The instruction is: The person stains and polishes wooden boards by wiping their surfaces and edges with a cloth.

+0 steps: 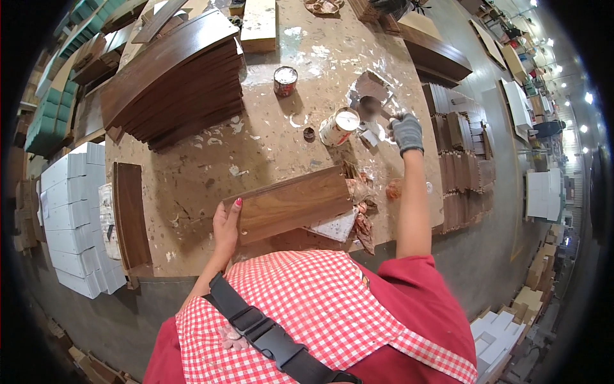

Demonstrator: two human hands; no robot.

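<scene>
My bare left hand (226, 225) grips the left end of a brown wooden board (294, 203), thumb on its face. The board lies at a slant along the table's near side. My right hand (407, 132), in a grey glove, is closed on a slim putty knife, mostly hidden by the fingers. Its tip is at a dark brown smear of paste (369, 105) on a small flat piece. Just left of that hand stands a white-topped can (342, 126). Crumpled stained rags (363, 195) lie by the board's right end, above a white triangular piece (336, 227).
A tall stack of dark brown boards (182, 80) stands on the table (192, 185) at the left. An open can (285, 81) and a small cap (309, 134) sit mid-table. More brown boards (457, 153) are piled beyond the right edge; white panels (80, 221) stand at left.
</scene>
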